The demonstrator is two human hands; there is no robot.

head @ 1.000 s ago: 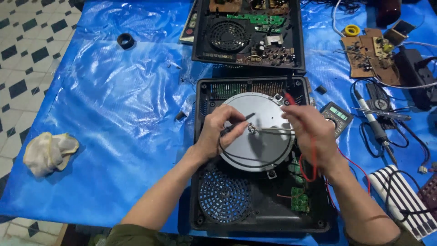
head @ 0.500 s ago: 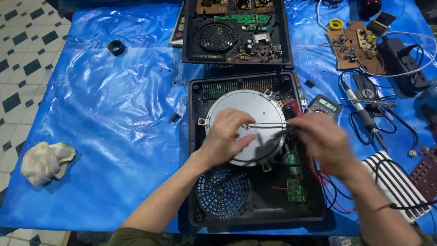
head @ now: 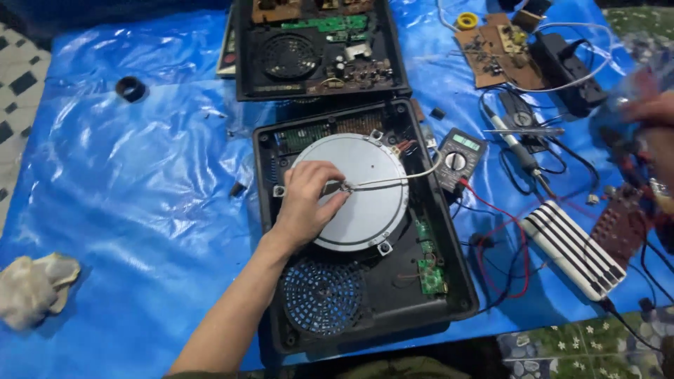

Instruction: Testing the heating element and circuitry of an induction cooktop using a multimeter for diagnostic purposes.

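- The blue tarp (head: 140,210) carried everything; a second opened cooker (head: 319,49) lay just beyond the first.
- The open induction cooker (head: 365,224) sat mid-tarp, its round coil disc (head: 358,189) uppermost.
- The left hand (head: 305,203) stayed on the disc, fingers (head: 330,189) pinched on the white sensor wire (head: 393,179).
- The right hand (head: 653,133) had left the disc and blurred at the right edge; its fingers could not be told.
- The multimeter (head: 460,158) and its red lead (head: 516,231) crowded the right side.
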